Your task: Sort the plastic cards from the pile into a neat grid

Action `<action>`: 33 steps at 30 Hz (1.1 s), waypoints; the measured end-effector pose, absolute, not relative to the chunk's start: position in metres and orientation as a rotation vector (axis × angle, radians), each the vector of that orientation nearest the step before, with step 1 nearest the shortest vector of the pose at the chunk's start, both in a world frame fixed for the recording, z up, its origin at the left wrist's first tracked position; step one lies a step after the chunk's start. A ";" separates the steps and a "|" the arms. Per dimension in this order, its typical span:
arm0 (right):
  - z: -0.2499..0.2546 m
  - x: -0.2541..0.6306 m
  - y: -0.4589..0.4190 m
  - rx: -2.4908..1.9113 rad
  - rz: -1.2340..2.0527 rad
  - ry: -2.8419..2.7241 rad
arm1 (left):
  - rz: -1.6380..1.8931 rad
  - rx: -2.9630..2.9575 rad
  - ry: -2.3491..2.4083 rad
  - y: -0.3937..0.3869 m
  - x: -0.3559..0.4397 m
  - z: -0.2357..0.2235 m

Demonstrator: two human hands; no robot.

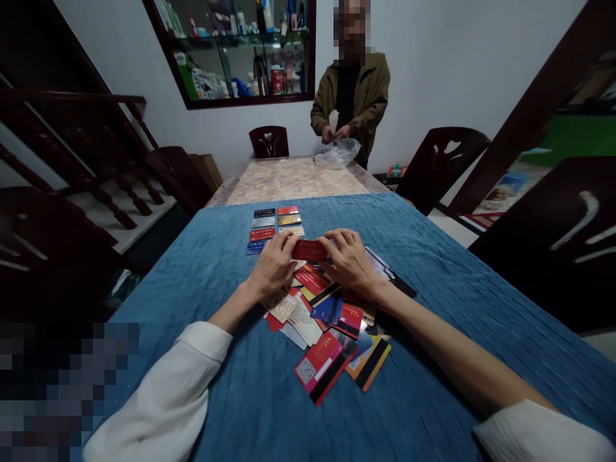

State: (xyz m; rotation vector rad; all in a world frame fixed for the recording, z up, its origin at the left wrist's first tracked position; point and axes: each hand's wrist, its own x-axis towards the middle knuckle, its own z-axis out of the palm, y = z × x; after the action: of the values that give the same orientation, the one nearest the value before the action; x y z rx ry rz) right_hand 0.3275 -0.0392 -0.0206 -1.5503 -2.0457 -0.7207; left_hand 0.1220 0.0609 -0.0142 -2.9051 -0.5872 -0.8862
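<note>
Between my two hands a red card (310, 250) is held up by its short ends, above a loose heap of cards. My left hand (276, 264) pinches its left end and my right hand (350, 260) its right end. Below lies the heap of overlapping bank-type cards (323, 359), red, blue, yellow and white, some with black stripes turned up. Beyond my left hand, more cards are laid out in two columns, among them a gold card (289, 219) and a red card (262, 234). My left hand hides part of the nearest ones.
A blue cloth (231, 385) covers the near table; its far end shows a patterned top (289, 176). Another person (353, 96) stands there, hands at a clear plastic bag (337, 153). Dark chairs (436, 163) flank the table. White and dark cards (385, 266) lie beyond my right forearm.
</note>
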 end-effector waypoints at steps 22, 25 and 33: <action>-0.023 0.328 -0.039 -1.558 -0.714 -2.055 | -0.827 -2.802 -0.581 0.063 0.123 -0.019; -0.023 0.328 -0.038 -1.557 -0.721 -2.051 | -0.822 -2.801 -0.586 0.062 0.123 -0.018; -0.025 0.329 -0.038 -1.536 -0.750 -2.074 | -0.801 -2.797 -0.566 0.064 0.121 -0.020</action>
State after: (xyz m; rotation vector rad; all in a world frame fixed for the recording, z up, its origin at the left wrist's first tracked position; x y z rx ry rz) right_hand 0.3294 -0.0378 -0.0250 -1.5356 -2.0741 -0.7497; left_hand 0.1211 0.0643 -0.0198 -2.7968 -0.5657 -0.8009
